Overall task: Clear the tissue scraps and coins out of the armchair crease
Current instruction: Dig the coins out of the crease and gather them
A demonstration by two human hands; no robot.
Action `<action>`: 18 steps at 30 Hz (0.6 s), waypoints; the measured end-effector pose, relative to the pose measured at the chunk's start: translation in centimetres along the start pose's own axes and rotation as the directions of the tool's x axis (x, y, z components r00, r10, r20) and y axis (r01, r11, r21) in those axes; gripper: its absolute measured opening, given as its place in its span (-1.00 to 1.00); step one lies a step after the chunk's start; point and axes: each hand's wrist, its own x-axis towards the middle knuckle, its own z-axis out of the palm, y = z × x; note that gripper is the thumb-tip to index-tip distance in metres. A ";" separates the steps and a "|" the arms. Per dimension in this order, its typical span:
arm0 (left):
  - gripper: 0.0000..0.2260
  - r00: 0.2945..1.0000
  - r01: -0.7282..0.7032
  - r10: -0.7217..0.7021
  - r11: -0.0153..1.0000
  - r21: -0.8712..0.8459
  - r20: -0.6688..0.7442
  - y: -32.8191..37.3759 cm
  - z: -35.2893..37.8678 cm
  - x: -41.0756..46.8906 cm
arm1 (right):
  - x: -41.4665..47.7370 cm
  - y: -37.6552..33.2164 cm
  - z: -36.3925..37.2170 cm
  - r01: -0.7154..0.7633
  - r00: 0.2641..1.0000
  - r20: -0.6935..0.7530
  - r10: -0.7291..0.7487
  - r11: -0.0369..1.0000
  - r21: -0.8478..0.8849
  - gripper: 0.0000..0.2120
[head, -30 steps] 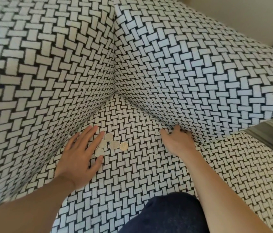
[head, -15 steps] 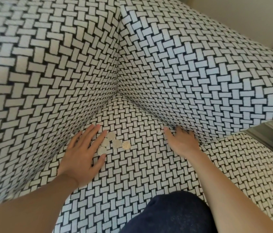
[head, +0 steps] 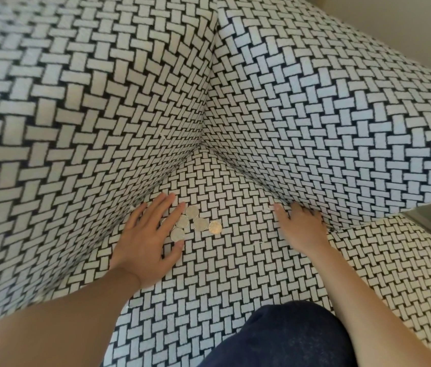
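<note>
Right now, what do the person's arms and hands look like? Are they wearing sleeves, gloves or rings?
No sleeves or gloves: the left forearm and right forearm are bare as far as the picture shows, like the left hand and right hand. No watch or ring shows, though some right fingertips are hidden. The only clothing in view is dark blue cloth at the bottom edge.

Left hand [head: 145, 242] and right hand [head: 302, 226] are bare, with short plain nails, and both forearms are uncovered right out to the frame edge. Trouser knee [head: 283, 337] is dark navy, matte cloth with faint pale speckling. Left forearm lies left of the knee, right forearm right of it.
</note>
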 end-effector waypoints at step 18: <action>-0.42 1.000 -0.002 0.002 1.000 -0.008 -0.010 0.0 0.3 0.0 | -2.0 -0.8 -0.7 0.325 0.893 -0.308 -0.329 0.943 -0.065 -0.74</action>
